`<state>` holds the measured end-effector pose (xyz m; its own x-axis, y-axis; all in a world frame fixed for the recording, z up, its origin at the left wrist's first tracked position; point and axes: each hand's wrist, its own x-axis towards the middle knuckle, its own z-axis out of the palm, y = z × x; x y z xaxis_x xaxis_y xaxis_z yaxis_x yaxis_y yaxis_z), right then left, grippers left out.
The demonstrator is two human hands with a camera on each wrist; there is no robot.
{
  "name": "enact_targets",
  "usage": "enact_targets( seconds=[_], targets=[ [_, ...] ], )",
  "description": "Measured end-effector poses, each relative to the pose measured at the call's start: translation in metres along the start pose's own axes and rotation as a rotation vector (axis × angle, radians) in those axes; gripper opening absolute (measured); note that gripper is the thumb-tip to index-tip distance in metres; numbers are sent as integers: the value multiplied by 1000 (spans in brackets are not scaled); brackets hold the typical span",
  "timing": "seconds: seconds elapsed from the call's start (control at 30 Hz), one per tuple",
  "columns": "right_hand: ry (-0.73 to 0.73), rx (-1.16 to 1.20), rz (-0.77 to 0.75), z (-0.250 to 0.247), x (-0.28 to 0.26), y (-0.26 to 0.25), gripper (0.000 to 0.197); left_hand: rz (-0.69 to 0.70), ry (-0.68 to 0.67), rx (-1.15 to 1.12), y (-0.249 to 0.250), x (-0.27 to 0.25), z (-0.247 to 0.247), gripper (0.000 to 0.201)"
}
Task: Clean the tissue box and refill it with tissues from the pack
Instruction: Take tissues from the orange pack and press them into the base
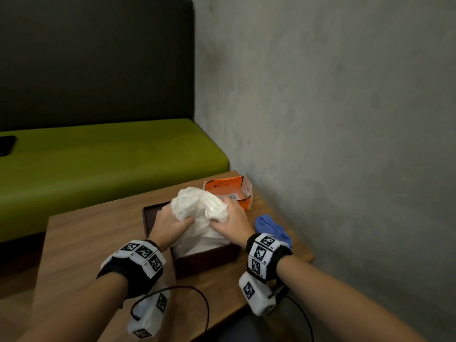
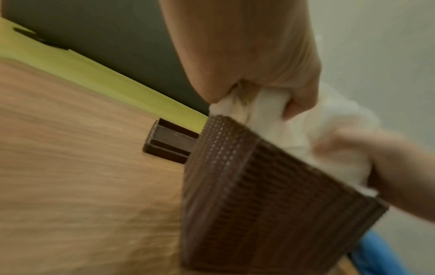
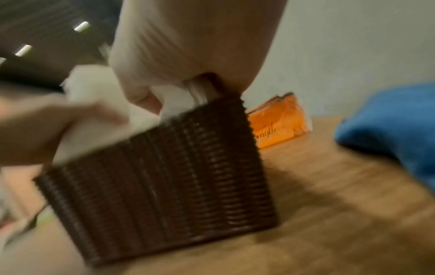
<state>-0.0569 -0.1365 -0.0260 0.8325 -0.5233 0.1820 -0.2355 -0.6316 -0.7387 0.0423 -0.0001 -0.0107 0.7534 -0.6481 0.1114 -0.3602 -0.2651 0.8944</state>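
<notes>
The tissue box point(image 1: 197, 262), brown and woven, stands open on the wooden table point(image 1: 81, 238) in your head view. Your left hand point(image 1: 170, 224) and right hand point(image 1: 232, 224) each grasp the white tissues point(image 1: 199, 206) bulging above its rim. Behind lies the orange pack point(image 1: 227, 191), its label too small to read; a blue cloth point(image 1: 271, 228) lies to the right.

From your left wrist, your fingers point(image 2: 299, 100) clench tissue just above the box's corner. A brown lid point(image 2: 167, 143) lies behind it.

From your right wrist, your hand point(image 3: 188, 55) grips tissue at the box's rim. Blurred script on the pack point(image 3: 277, 121) is not readable.
</notes>
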Motion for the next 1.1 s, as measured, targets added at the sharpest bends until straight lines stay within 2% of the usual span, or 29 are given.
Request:
enact_targets(
  seconds=[0.03, 0.13, 0.17, 0.2, 0.27, 0.33, 0.43, 0.5, 0.57, 0.67, 0.73, 0.8, 0.83, 0.93, 1.03, 1.1],
  targets=[
    [3, -26, 17, -1, 2, 0, 55, 12, 27, 16, 0, 1, 1, 36],
    [-248, -241, 45, -7, 5, -2, 71, 4, 64, 15, -4, 1, 5, 32],
    [-292, -208, 45, -10, 8, 0, 73, -11, 72, -16, -3, 0, 5, 32],
    [-283, -93, 62, -16, 8, 0, 74, -33, 96, -75, -3, 1, 5, 33],
    [-146, 178, 123, -27, 9, -1, 77, -98, 186, -250, -1, 2, 3, 46],
    [-39, 313, 137, -34, 7, -3, 86, -200, 258, -468, 3, 4, 2, 49],
    [-49, 438, 132, -32, 6, -7, 76, -267, 203, -597, 10, 5, 4, 32],
    [-52, 569, 169, -26, 10, -8, 73, -261, 176, -628, 12, 4, 6, 32],
    [-19, 614, 199, -27, 12, -13, 65, -256, 171, -651, 11, 3, 6, 41],
    [35, 625, 189, -32, 12, -17, 37, -315, 99, -679, 10, 2, 6, 38],
    [70, 581, 207, -31, 13, -14, 31, -336, 39, -645, 9, 2, 7, 47],
    [83, 544, 240, -29, 12, -13, 38, -295, 31, -541, 7, 2, 6, 61],
    [79, 499, 242, -28, 13, -10, 38, -283, 39, -502, 6, 3, 5, 58],
    [8, 423, 244, -28, 11, -11, 45, -323, 57, -485, 4, 3, 2, 32],
    [-40, 583, 313, -27, 13, -14, 55, -324, 45, -465, 2, 4, 3, 20],
    [-83, 719, 397, -28, 19, -14, 62, -273, 40, -425, 1, 2, 2, 25]
  ],
)
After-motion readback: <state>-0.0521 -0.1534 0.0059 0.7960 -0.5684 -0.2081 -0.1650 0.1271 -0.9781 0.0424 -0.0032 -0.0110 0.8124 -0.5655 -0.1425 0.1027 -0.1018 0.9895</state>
